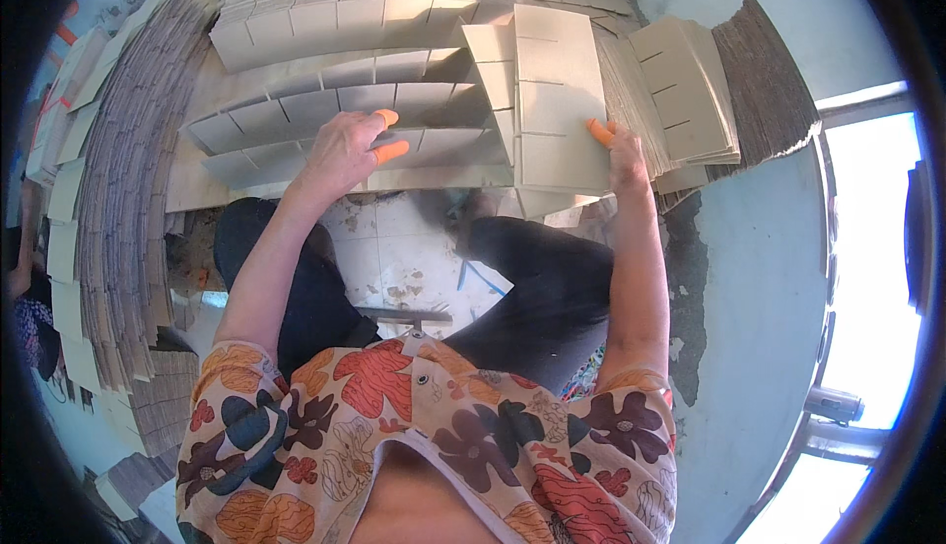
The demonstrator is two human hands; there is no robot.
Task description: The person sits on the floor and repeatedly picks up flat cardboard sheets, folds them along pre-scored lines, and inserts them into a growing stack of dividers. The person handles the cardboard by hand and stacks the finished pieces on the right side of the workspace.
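Slotted cardboard strips stand on edge in rows across the work surface in front of me. My left hand is over these rows, its thumb and a finger in orange finger covers held apart with nothing seen between them. To the right, my right hand grips the right edge of a slotted cardboard sheet, its orange-covered thumb on the face. The other fingers of that hand are hidden behind the sheet. Another slotted cardboard piece leans at the sheet's left side.
Stacked slotted cardboard lies at the far side. A tall pile rises on the left, and fanned stacks with a darker bundle are at the right. The pale wall is close on my right. My knees are below the work surface.
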